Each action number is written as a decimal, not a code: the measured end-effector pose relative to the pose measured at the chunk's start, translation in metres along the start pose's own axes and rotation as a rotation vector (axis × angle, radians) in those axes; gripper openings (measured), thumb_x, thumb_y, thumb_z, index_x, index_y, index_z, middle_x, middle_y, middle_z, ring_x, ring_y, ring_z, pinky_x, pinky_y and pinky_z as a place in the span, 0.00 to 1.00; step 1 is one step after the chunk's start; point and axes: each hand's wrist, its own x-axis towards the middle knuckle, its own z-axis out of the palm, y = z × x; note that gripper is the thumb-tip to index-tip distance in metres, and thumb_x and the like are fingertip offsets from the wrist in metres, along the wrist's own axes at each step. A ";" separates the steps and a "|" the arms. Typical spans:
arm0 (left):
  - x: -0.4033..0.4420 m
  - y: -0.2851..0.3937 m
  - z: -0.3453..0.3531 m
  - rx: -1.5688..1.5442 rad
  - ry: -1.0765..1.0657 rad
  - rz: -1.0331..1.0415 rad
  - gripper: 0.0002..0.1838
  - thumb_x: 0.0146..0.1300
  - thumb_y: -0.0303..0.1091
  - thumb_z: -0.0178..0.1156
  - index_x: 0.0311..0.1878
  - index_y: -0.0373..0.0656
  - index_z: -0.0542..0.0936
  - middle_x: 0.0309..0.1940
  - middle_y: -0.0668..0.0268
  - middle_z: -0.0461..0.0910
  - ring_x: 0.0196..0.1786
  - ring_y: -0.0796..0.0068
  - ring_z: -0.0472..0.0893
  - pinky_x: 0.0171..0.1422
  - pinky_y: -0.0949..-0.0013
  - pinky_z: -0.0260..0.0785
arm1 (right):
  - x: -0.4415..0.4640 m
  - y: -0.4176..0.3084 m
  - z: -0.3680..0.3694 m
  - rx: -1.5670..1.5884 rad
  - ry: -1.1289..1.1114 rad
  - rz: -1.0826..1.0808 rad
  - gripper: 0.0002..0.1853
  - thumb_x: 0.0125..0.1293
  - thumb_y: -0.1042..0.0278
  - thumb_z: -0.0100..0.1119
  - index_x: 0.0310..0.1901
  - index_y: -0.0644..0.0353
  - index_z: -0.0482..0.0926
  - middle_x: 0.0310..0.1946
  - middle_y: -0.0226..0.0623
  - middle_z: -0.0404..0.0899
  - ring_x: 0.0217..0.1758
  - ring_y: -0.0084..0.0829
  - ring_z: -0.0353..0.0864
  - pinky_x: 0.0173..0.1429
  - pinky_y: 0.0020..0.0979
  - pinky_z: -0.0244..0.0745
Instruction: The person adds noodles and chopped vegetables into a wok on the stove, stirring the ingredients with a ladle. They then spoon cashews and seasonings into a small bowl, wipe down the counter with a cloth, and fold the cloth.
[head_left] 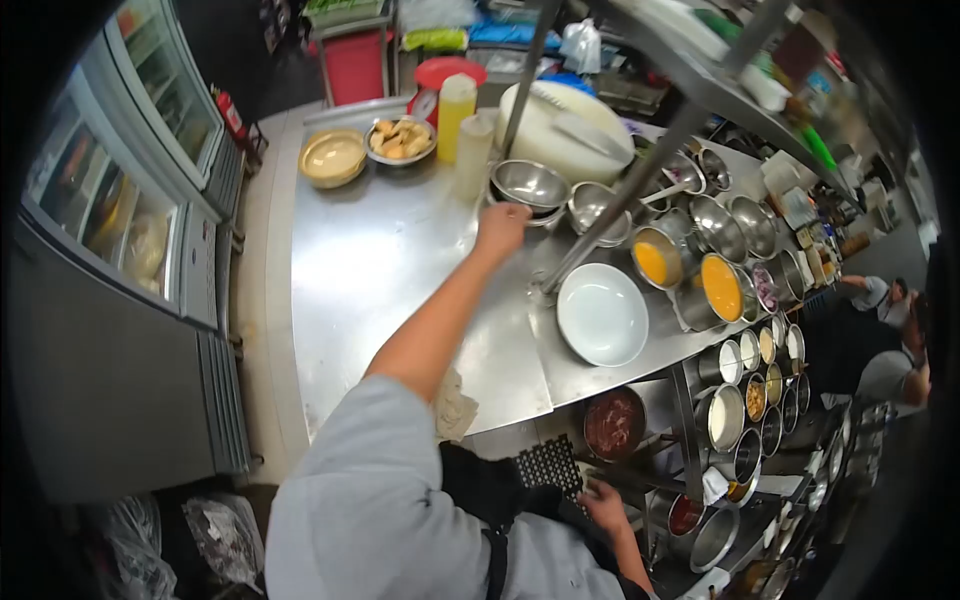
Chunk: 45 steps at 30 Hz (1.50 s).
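Note:
My left hand (503,232) reaches across the steel table with its fingers closed at the near rim of a stacked metal bowl (530,184). Under that bowl, the rims of other bowls show. Another metal bowl (597,212) is just to the right, and a squeeze bottle (473,158) stands behind to the left. My right hand (604,506) hangs low by my body, below the table edge, fingers loosely apart and apparently holding nothing. A pot of dark red sauce (614,424) is near it.
On the steel table (400,280) are a large white plate (602,315), a bowl of bread pieces (400,139), a tan bowl (333,158) and a yellow oil bottle (457,115). A metal shelf post (630,190) rises at the right. Glass-door fridges (110,190) line the left.

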 end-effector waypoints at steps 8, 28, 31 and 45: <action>-0.284 -0.047 -0.053 0.752 -0.146 0.105 0.36 0.61 0.46 0.58 0.65 0.29 0.63 0.66 0.35 0.55 0.70 0.34 0.53 0.74 0.41 0.38 | 0.055 -0.161 0.000 -0.094 -0.152 -0.237 0.26 0.56 0.67 0.67 0.55 0.68 0.74 0.43 0.44 0.81 0.46 0.30 0.81 0.52 0.30 0.75; -0.235 -0.110 -0.211 0.811 0.401 0.000 0.22 0.66 0.28 0.49 0.63 0.33 0.66 0.54 0.50 0.73 0.52 0.55 0.75 0.59 0.61 0.68 | 0.070 -0.229 0.017 -0.484 -0.323 -0.315 0.18 0.56 0.60 0.68 0.42 0.64 0.79 0.26 0.37 0.79 0.30 0.29 0.77 0.39 0.31 0.73; -0.159 -0.078 -0.081 0.714 -0.135 0.289 0.25 0.60 0.33 0.56 0.62 0.39 0.69 0.66 0.49 0.61 0.70 0.48 0.58 0.74 0.51 0.50 | 0.066 -0.265 0.034 -0.452 -0.303 -0.321 0.19 0.56 0.59 0.68 0.43 0.64 0.78 0.27 0.38 0.79 0.31 0.30 0.79 0.39 0.31 0.74; -0.127 -0.174 -0.400 1.068 0.615 -0.660 0.16 0.66 0.33 0.50 0.52 0.35 0.74 0.35 0.53 0.83 0.36 0.51 0.83 0.44 0.59 0.76 | 0.048 -0.191 0.042 -0.389 -0.420 -0.129 0.18 0.54 0.57 0.67 0.41 0.62 0.80 0.30 0.42 0.81 0.35 0.36 0.82 0.43 0.32 0.75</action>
